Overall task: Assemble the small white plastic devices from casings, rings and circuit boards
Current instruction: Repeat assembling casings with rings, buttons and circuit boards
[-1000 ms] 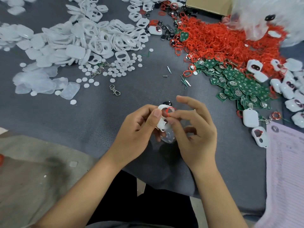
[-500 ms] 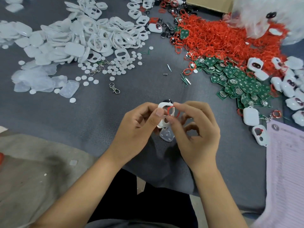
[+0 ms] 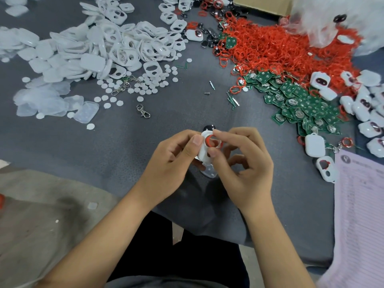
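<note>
My left hand (image 3: pixel 172 161) grips a small white casing (image 3: pixel 204 149) above the grey cloth, thumb on its left edge. My right hand (image 3: pixel 243 163) pinches a red ring (image 3: pixel 210 140) with thumb and forefinger, pressing it into the casing's round opening. A clear plastic piece (image 3: pixel 209 172) shows just below the casing, partly hidden by my fingers. A small black part (image 3: pixel 209 128) lies on the cloth right behind the casing. Piles of white casings (image 3: pixel 116 46), red rings (image 3: pixel 280 44) and green circuit boards (image 3: pixel 297 100) lie further back.
White round discs (image 3: pixel 143 86) and clear covers (image 3: pixel 47 100) lie at the left. A metal clasp (image 3: pixel 143 111) and loose screws (image 3: pixel 212 85) lie mid-table. Assembled white devices (image 3: pixel 361 100) are at the right, above a lilac paper sheet (image 3: pixel 361 215). A cardboard box (image 3: pixel 264 4) stands at the back.
The casing has tilted slightly in my left hand, and my right thumb and forefinger have worked the red ring further into its opening. Both hands stay in the same place.
</note>
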A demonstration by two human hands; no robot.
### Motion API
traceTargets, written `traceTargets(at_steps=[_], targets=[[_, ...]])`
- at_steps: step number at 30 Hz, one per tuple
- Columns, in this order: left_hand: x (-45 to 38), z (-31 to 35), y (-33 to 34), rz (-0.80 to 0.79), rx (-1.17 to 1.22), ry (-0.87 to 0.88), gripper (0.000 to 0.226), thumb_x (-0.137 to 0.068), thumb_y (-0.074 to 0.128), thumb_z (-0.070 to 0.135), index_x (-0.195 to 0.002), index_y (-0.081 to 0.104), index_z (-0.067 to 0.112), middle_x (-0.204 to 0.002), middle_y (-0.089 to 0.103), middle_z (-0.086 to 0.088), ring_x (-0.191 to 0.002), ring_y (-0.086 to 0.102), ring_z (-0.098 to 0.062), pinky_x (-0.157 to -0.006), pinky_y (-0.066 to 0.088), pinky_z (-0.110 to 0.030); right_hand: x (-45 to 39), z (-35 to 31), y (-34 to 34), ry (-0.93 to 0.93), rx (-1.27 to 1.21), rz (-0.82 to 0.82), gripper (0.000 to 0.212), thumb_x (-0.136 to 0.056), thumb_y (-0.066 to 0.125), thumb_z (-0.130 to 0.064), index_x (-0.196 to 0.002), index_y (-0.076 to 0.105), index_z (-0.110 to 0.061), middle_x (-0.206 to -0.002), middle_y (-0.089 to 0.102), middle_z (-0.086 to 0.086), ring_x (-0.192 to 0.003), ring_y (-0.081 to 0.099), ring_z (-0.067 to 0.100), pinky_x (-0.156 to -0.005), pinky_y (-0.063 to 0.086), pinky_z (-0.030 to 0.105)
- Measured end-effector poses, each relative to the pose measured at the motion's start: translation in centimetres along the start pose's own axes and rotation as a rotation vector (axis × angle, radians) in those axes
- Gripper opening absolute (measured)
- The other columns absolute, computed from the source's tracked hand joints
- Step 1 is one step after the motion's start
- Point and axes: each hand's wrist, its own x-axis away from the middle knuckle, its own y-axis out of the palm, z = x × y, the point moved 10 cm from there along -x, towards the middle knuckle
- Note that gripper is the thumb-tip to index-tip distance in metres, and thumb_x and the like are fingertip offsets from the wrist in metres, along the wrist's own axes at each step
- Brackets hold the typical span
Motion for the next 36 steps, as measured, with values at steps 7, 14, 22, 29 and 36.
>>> traceTargets(at_steps=[7, 14, 22, 29, 36], targets=[[-0.1, -0.3, 0.0, -0.013, -0.058, 0.015, 0.029, -0.110, 0.041, 0.023, -0.094, 0.064, 0.013, -0.084, 0.063, 0.008, -0.080, 0.057, -0.010, -0.078, 0.048, -0.026, 0.1, 0.1, 0.3, 0.010, -0.018, -0.048, 0.024, -0.091, 0.078, -0.013, -0.113, 0.073, -0.023, -0.103, 0.059, 0.000, -0.082, 0.064, 0.017, -0.056, 0.050, 0.024], [0.0, -0.2, -0.5, 0.028, -0.218, 0.031, 0.033, -0.110, 0.044, 0.026, -0.091, 0.067, 0.011, -0.080, 0.063, -0.011, -0.075, 0.055, -0.030, -0.070, 0.045, -0.037, 0.1, 1.4, 0.3, 0.076, -0.043, -0.069, 0.020, -0.084, 0.083, -0.020, -0.103, 0.078, -0.019, -0.096, 0.063, 0.002, -0.077, 0.064, 0.018, -0.053, 0.043, 0.021], [0.4, -0.3, -0.7, 0.059, -0.294, 0.068, 0.028, -0.111, 0.047, 0.032, -0.104, 0.074, 0.032, -0.089, 0.075, 0.003, -0.085, 0.073, -0.022, -0.075, 0.062, -0.048, 0.0, 2.2, 0.1, 0.095, -0.057, -0.050, 0.028, -0.079, 0.090, -0.017, -0.097, 0.076, -0.033, -0.092, 0.064, -0.006, -0.073, 0.065, 0.018, -0.047, 0.048, 0.042], [0.4, 0.0, -0.4, 0.015, -0.193, 0.053, 0.019, -0.105, 0.060, 0.029, -0.112, 0.077, 0.026, -0.093, 0.079, 0.006, -0.085, 0.076, -0.011, -0.075, 0.063, -0.028, 0.2, 1.8, -0.3, 0.084, -0.025, 0.000, 0.019, -0.081, 0.085, -0.016, -0.099, 0.081, -0.011, -0.090, 0.065, 0.006, -0.070, 0.062, 0.013, -0.054, 0.049, 0.027], [0.3, -0.4, -0.6, 0.051, -0.102, 0.002, 0.019, -0.102, 0.060, 0.025, -0.110, 0.077, 0.021, -0.093, 0.080, 0.007, -0.087, 0.077, -0.008, -0.073, 0.062, -0.023, 0.4, -0.1, 0.3, -0.060, 0.186, -0.005, 0.024, -0.085, 0.084, -0.005, -0.109, 0.080, -0.004, -0.094, 0.064, 0.011, -0.074, 0.056, 0.008, -0.066, 0.048, 0.023]])
